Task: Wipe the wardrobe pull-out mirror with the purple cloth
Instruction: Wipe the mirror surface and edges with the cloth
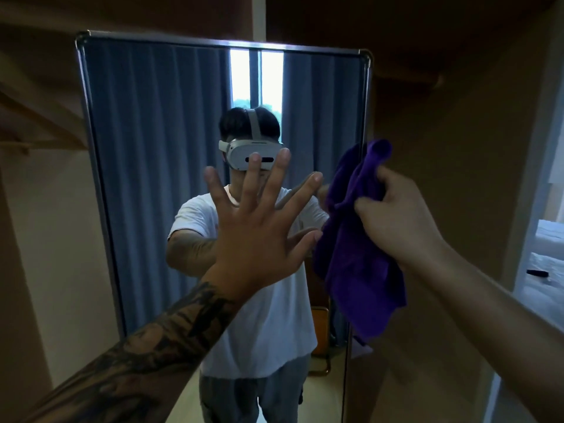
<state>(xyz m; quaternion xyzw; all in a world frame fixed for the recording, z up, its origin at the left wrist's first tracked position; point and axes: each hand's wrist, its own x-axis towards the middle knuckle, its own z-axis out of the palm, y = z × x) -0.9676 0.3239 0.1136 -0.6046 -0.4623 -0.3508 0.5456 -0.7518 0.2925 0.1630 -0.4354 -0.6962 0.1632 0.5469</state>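
Purple cloth (pixel 357 251) in right hand (pixel 393 215)

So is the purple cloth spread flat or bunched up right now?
Bunched up. The right hand grips the purple cloth in a wad by the right edge of the mirror, its lower part hanging in loose folds.

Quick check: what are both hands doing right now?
Left hand: open, fingers spread, raised in front of the mirror; contact cannot be told.
Right hand: grips the bunched purple cloth.
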